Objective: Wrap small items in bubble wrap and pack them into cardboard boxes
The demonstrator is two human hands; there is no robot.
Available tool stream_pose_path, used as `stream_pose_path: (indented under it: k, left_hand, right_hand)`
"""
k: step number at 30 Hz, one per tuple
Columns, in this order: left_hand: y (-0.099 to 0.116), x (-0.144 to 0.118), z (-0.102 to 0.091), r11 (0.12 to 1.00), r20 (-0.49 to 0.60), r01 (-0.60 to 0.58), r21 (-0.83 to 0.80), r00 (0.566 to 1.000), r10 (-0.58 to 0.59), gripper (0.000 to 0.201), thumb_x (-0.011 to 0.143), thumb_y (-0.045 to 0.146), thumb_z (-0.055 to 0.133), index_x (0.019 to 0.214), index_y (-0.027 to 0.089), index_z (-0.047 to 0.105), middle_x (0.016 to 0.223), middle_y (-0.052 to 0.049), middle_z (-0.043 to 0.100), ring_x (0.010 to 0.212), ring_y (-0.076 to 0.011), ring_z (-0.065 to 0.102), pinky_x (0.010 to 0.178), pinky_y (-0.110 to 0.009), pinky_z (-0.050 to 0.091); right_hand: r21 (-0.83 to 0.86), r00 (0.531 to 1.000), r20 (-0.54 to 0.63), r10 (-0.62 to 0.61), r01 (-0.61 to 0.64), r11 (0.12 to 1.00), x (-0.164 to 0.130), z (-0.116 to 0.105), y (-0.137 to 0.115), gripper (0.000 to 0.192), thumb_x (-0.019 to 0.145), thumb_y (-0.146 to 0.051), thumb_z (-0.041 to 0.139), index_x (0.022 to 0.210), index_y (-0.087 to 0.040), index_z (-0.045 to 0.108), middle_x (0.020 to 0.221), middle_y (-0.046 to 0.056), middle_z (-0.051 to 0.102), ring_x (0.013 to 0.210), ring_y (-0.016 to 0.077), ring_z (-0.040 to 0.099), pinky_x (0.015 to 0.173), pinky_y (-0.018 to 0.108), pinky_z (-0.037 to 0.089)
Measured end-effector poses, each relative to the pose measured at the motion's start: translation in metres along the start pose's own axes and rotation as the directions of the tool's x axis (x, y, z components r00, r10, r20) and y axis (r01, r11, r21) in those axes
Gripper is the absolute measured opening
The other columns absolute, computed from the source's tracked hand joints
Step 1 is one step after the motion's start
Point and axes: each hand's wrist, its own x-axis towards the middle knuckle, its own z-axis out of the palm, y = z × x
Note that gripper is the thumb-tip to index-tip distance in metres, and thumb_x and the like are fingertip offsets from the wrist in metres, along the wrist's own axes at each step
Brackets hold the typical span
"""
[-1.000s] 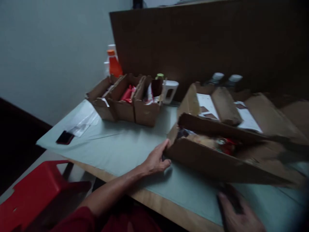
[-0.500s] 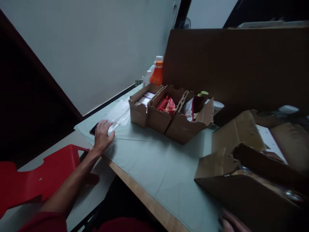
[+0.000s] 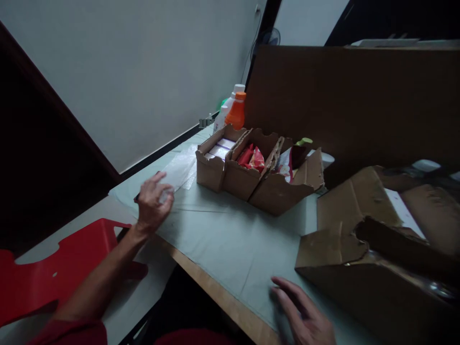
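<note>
**Hands at the worktop edge, with cartons beyond**

Nearest the viewer, the right hand (image 3: 305,318) is laid flat on the pale sheet covering the worktop (image 3: 230,249), its fingers (image 3: 287,292) spread and gripping nothing, just beside the near corner of a large torn carton (image 3: 362,268). The carton's contents are too dark to be made out. To the left, the left hand (image 3: 153,203) is curled loosely over a clear plastic sleeve (image 3: 179,170) at the worktop's far-left corner; whether the sleeve is actually pinched cannot be told. A dark flat object, mostly hidden, lies under that hand. A red chair (image 3: 53,268) stands beside the worktop. Farther back, a row of three small open cartons (image 3: 258,177) is seen: white packets in the left one, red wrappers in the middle one, mixed items in the right one. Nothing is seen lifted from any carton. Behind them, an orange-capped bottle (image 3: 235,112) stands against an upright cardboard sheet (image 3: 352,100).
</note>
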Motion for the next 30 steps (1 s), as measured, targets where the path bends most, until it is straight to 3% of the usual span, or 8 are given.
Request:
stream_pose_path:
  k: [5,7,11,14,17,19,26,30]
  left_hand:
    - [0.114,-0.071,0.012,0.948,0.173,-0.179,-0.265,0.958,0.229,0.022,0.084,0.006,0.057,0.099,0.022,0.062,0.113,-0.009,0.074,0.106,-0.022,0.069,0.098,-0.042,0.053]
    - [0.151,-0.102,0.023,0.902,0.242,-0.146,-0.406,0.935,0.26,0.026,0.083,0.004,0.054,0.101,0.021,0.061,0.105,-0.006,0.076,0.098,-0.0192,0.071,0.095,-0.04,0.054]
    - [0.199,-0.141,0.032,0.807,0.348,-0.054,-0.589,0.884,0.313,0.028,0.083,0.0,0.05,0.101,0.019,0.061,0.099,-0.005,0.076,0.097,-0.0177,0.071,0.096,-0.04,0.053]
    - [0.206,-0.15,0.026,0.77,0.407,-0.043,-0.637,0.829,0.384,0.026,0.086,0.012,0.059,0.111,0.017,0.061,0.113,-0.01,0.074,0.109,-0.0223,0.068,0.102,-0.046,0.05]
    - [0.199,-0.156,0.02,0.78,0.475,-0.097,-0.618,0.745,0.469,0.055,0.082,0.032,0.07,0.131,0.013,0.055,0.131,-0.02,0.066,0.129,-0.0341,0.058,0.109,-0.058,0.044]
    - [0.193,-0.162,0.019,0.8,0.507,-0.144,-0.582,0.705,0.495,0.055,0.083,0.029,0.069,0.134,0.012,0.054,0.136,-0.021,0.063,0.133,-0.0369,0.054,0.109,-0.061,0.043]
    - [0.191,-0.158,0.025,0.784,0.436,-0.087,-0.615,0.791,0.429,0.032,0.085,0.003,0.051,0.11,0.019,0.063,0.105,-0.009,0.076,0.104,-0.0229,0.071,0.102,-0.049,0.05]
    - [0.194,-0.132,0.028,0.769,0.5,0.019,-0.639,0.77,0.396,0.021,0.089,0.01,0.053,0.101,0.019,0.066,0.083,-0.004,0.074,0.076,-0.0173,0.07,0.085,-0.037,0.056]
  right_hand:
    - [0.481,0.905,0.425,0.016,-0.241,0.843,0.024,0.054,-0.048,0.066,0.081,-0.066,0.066,0.127,-0.019,0.063,0.117,0.017,0.072,0.099,0.0289,0.071,0.067,0.035,0.057]
    - [0.53,0.89,0.457,-0.004,-0.268,0.804,0.034,0.063,-0.047,0.071,0.079,-0.059,0.071,0.134,-0.017,0.056,0.098,0.01,0.072,0.082,0.0216,0.069,0.06,0.029,0.052]
    - [0.448,0.952,0.307,0.002,-0.146,0.882,0.037,0.053,-0.016,0.067,0.074,-0.036,0.074,0.134,-0.017,0.05,0.069,-0.007,0.057,0.056,0.0113,0.053,0.053,0.023,0.041]
    - [0.418,0.977,0.209,0.048,-0.134,0.899,0.021,0.031,0.012,0.063,0.076,-0.034,0.068,0.134,-0.018,0.048,0.073,-0.005,0.06,0.058,0.0123,0.055,0.054,0.024,0.042]
    - [0.473,0.971,0.223,0.084,-0.183,0.862,0.004,0.012,0.026,0.071,0.078,-0.035,0.067,0.142,-0.018,0.04,0.079,-0.002,0.064,0.062,0.0142,0.059,0.055,0.025,0.045]
    - [0.5,0.969,0.227,0.102,-0.206,0.841,-0.002,0.006,0.028,0.076,0.078,-0.032,0.067,0.146,-0.018,0.036,0.08,-0.001,0.065,0.06,0.0137,0.059,0.053,0.025,0.047]
    - [0.469,0.946,0.28,0.16,-0.281,0.837,-0.018,-0.005,0.023,0.083,0.08,-0.033,0.067,0.153,-0.021,0.029,0.081,-0.003,0.062,0.054,0.0127,0.06,0.048,0.027,0.052]
    - [0.257,0.989,0.145,-0.027,-0.012,0.966,-0.046,-0.026,0.025,0.052,0.085,-0.032,0.063,0.136,-0.023,0.057,0.1,0.006,0.069,0.078,0.0174,0.067,0.07,0.033,0.058]
